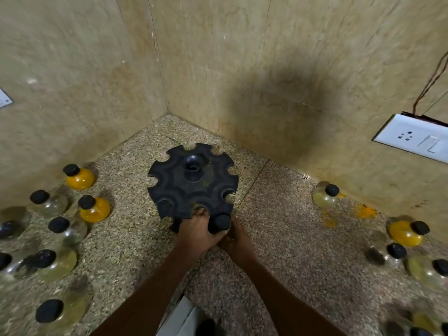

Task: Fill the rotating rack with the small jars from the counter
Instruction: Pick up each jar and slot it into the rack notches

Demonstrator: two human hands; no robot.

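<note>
Frame centre: your left hand (197,232) grips the black rack (192,183) rim, your right hand (236,241) fingers clamp a dark-capped jar (221,223) at its notch.

Both hands (197,230) (236,241) hold a black-capped jar (221,223) at the rack (191,180) rim.

Rack (194,183) matt black plastic; jars (94,209) glossy, clear; counter (278,214) speckled stone

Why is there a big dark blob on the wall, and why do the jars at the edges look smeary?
Head view: the blob is a shadow on the wall behind the rack, most likely the person's head blocking the light; edge jars look blurred and stretched by the wide lens.
</note>
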